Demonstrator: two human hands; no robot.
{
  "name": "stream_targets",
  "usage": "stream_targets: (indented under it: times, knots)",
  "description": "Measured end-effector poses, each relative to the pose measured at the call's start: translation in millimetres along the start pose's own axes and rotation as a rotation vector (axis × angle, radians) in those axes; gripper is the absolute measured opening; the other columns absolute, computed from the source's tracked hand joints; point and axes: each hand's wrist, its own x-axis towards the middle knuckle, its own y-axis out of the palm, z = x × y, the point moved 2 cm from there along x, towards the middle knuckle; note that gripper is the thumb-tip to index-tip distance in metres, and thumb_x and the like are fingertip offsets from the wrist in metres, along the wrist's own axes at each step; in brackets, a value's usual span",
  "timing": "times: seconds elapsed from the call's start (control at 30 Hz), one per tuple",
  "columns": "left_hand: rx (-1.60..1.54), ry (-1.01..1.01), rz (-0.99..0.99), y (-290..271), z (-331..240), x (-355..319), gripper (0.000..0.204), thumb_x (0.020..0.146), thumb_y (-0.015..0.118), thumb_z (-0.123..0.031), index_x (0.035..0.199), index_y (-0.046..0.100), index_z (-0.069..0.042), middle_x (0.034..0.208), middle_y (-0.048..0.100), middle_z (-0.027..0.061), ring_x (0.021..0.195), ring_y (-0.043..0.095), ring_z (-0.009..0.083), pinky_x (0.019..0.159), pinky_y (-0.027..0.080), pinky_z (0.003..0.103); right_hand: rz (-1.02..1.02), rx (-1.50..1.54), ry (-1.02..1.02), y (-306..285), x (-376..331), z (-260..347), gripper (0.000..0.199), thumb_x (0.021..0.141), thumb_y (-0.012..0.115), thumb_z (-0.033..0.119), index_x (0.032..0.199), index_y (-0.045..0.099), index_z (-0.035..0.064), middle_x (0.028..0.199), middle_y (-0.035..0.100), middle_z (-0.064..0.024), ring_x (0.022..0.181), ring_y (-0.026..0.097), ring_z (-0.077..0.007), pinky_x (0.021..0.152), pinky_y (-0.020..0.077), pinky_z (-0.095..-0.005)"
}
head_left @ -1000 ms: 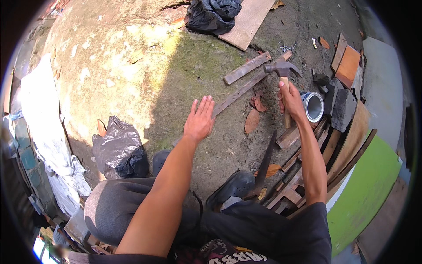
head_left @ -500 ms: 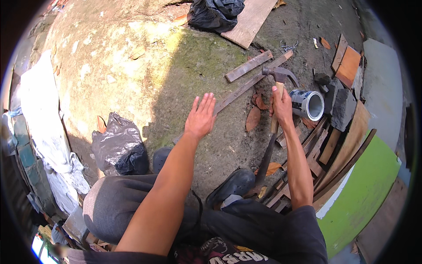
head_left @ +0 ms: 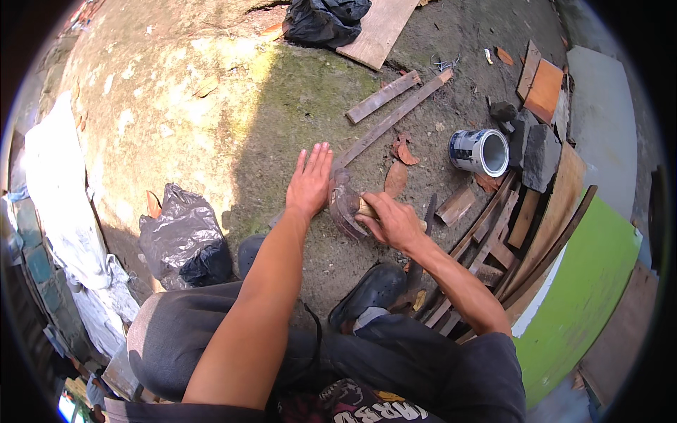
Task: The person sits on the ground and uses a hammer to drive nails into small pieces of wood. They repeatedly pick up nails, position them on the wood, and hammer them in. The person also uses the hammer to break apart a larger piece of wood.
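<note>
The right hand (head_left: 391, 220) is closed around the pale wooden handle of a hammer (head_left: 350, 204), whose dark, blurred metal head lies just left of the fist, on the rough grey ground (head_left: 296, 106). The ground is hard and uneven, with green moss and a sunlit patch. The left hand (head_left: 310, 182) is flat and open, fingers spread, touching nothing but the ground, just beside the hammer head on its left.

Taking the hammer as landmark: beyond it a long thin wooden strip (head_left: 390, 120) lies diagonally, with a shorter weathered plank (head_left: 383, 96) above it. To the upper right lies a round tin can (head_left: 480, 151) on its side, white inside, with a blue and white label band around the wall. Right of the hammer is a pile of brown wooden slats (head_left: 493, 240), and further right a smooth green curved panel (head_left: 592, 282). Far to the left sits a crumpled black plastic bag (head_left: 180, 236), shiny and wrinkled. Below the hammer is a black shoe (head_left: 370, 290).
</note>
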Motion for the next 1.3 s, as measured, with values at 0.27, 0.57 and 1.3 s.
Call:
stream_targets:
  times: [0.27, 0.57, 1.3]
  knots:
    - [0.035, 0.007, 0.001, -2, -1, 1, 0.064, 0.094, 0.054, -0.019, 0.151, 0.033, -0.001, 0.162, 0.029, 0.0118, 0.151, 0.024, 0.0245, 0.125, 0.016, 0.044, -0.042, -0.198, -0.278, 2, 8, -20, 0.043, 0.092, 0.067, 0.031, 0.128, 0.058, 0.0085, 0.093, 0.061, -0.0109, 0.076, 0.067, -0.0284, 0.061, 0.0544, -0.0402]
    - [0.052, -0.004, -0.009, 5, 0, 1, 0.064, 0.098, 0.053, -0.033, 0.151, 0.035, -0.002, 0.161, 0.030, 0.0115, 0.151, 0.023, 0.0248, 0.125, 0.015, 0.045, -0.175, -0.210, 0.020, -17, 20, -42, 0.042, 0.096, 0.063, 0.030, 0.130, 0.058, 0.0068, 0.086, 0.059, -0.0108, 0.069, 0.064, -0.0290, 0.059, 0.0530, -0.0395]
    - [-0.007, 0.032, -0.146, 6, -2, 1, 0.055, 0.100, 0.052, -0.037, 0.144, 0.043, -0.005, 0.160, 0.032, 0.0124, 0.149, 0.027, 0.0273, 0.123, 0.019, 0.048, 0.126, -0.168, 0.595, -49, -61, -82, 0.037, 0.100, 0.055, 0.029, 0.127, 0.049, 0.0041, 0.108, 0.065, -0.0275, 0.096, 0.064, -0.0473, 0.081, 0.0509, -0.0543]
